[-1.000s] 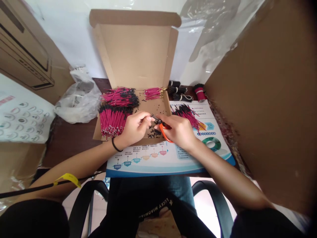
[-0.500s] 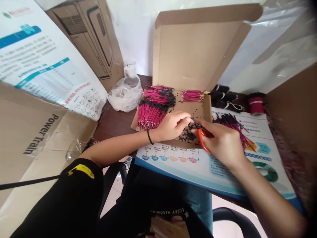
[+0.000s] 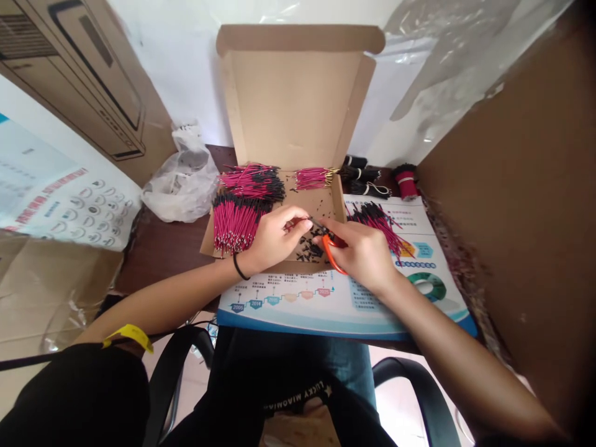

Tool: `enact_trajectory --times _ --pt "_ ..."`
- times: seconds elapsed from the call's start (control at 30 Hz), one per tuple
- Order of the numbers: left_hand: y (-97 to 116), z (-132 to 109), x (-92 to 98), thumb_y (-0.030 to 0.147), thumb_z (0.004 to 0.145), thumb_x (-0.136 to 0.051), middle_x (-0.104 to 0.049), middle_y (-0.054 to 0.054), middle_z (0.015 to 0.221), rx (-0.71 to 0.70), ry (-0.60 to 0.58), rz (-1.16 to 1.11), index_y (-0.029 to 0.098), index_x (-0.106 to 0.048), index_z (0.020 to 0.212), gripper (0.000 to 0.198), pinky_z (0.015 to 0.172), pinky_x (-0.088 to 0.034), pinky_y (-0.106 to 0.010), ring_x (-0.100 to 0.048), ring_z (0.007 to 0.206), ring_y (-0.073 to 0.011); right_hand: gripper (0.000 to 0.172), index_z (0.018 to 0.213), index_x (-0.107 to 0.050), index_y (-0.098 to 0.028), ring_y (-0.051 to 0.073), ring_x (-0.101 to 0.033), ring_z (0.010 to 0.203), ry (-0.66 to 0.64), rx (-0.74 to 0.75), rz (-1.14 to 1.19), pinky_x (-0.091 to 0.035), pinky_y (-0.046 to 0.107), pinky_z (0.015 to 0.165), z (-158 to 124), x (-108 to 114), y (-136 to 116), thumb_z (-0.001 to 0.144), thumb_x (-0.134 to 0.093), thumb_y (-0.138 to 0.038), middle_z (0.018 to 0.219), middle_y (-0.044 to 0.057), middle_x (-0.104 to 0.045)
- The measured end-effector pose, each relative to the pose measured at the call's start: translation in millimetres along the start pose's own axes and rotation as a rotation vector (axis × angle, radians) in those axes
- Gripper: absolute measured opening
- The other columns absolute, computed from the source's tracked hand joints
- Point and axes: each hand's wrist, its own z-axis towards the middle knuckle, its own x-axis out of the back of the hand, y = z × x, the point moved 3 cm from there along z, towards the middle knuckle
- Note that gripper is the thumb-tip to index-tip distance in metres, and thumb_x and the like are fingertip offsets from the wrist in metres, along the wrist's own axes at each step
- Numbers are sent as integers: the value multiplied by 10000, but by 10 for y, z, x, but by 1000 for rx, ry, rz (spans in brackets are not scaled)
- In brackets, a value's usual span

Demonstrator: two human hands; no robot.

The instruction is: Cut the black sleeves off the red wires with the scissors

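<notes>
My right hand [image 3: 367, 251] is closed round a pair of scissors with orange handles [image 3: 331, 253]. The dark blades point left, with their tips at the fingertips of my left hand [image 3: 274, 239]. That left hand is pinched, thumb against forefinger, on something too small to make out. Both hands are over the front of an open cardboard box [image 3: 298, 87]. Small black cut bits [image 3: 308, 249] lie in the box below them. Beside my left hand is a dense pile of magenta wires [image 3: 237, 223] with black ends and bare tips.
Another magenta bundle [image 3: 311, 179] with gold tips lies at the box's back. More loose magenta wires [image 3: 382, 226] rest on a printed sheet [image 3: 288, 313] to the right. Behind are black wire bundles [image 3: 367, 187] and a magenta roll [image 3: 406, 181]. A plastic bag [image 3: 181, 186] stands left.
The view has swung to the right, so everything sits further left in the picture. Both hands stay over the box, still meeting at the scissor tips, with little change in their grip.
</notes>
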Motion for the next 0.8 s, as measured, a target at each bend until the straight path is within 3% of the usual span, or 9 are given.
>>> enact_trajectory --times 0.17,0.37,0.5,0.67,0.8 --pt "-14 11 5 291 879 -573 -616 10 678 -11 -48 -54 166 -606 774 166 536 -408 -207 -522 575 -76 348 1110 -700 -148 153 -626 629 -22 17 -76 -444 268 562 -6 12 26 890 -540 -365 747 63 -723" --pt "-84 -14 -53 355 938 -464 -575 14 585 112 -157 -326 157 -585 799 271 459 -399 -182 -497 470 -56 329 1131 -694 -182 178 -646 731 -30 96 -171 -439 285 567 34 93 36 909 -495 -321 775 55 -726" --pt "-88 -13 -60 418 953 -414 -484 40 491 183 -223 -379 160 -576 755 364 419 -365 -170 -449 417 -48 334 1130 -695 -190 166 -635 713 -39 97 -152 -438 279 572 49 100 74 916 -477 -325 778 55 -722" --pt "-28 9 -4 471 943 -411 -476 38 480 185 -208 -421 163 -566 721 410 416 -360 -180 -446 407 -51 315 1097 -712 -199 170 -620 651 -14 -35 -189 -413 282 538 68 75 246 858 -580 -355 730 55 -706" --pt "-52 7 2 445 943 -427 -488 33 499 189 -184 -356 158 -586 728 392 434 -361 -184 -453 428 -52 372 1149 -666 -176 170 -626 671 186 -224 74 -490 319 608 98 324 351 875 -558 -403 801 60 -702"
